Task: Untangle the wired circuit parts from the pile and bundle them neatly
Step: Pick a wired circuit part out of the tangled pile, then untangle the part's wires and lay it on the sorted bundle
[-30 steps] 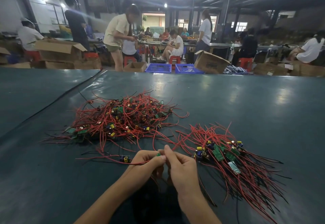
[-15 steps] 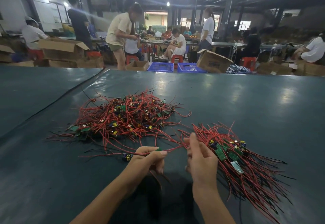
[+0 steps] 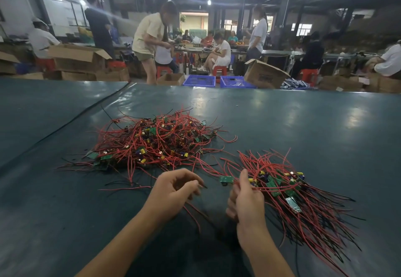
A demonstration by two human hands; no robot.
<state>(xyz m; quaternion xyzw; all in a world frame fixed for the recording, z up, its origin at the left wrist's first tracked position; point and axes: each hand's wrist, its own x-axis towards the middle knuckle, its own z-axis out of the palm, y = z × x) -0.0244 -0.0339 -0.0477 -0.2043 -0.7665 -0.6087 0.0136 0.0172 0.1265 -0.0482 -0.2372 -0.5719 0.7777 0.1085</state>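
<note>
Left hand (image 3: pixel 175 187) pinches a floppy wire (image 3: pixel 193 212); right hand (image 3: pixel 245 198) grips the light circuit part (image 3: pixel 226 179) by its leads, best near the board.

Open tabletop (image 3: pixel 303 120) on the far side; tangled pile (image 3: pixel 156 142) ahead-left, sorted bundle (image 3: pixel 303 200) near-right, narrow wire-crossed gap between.

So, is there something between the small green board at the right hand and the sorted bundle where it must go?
Only the right hand itself. The small green board is just left of its fingers, and the sorted bundle begins directly on the hand's other side; nothing else lies between.
</note>
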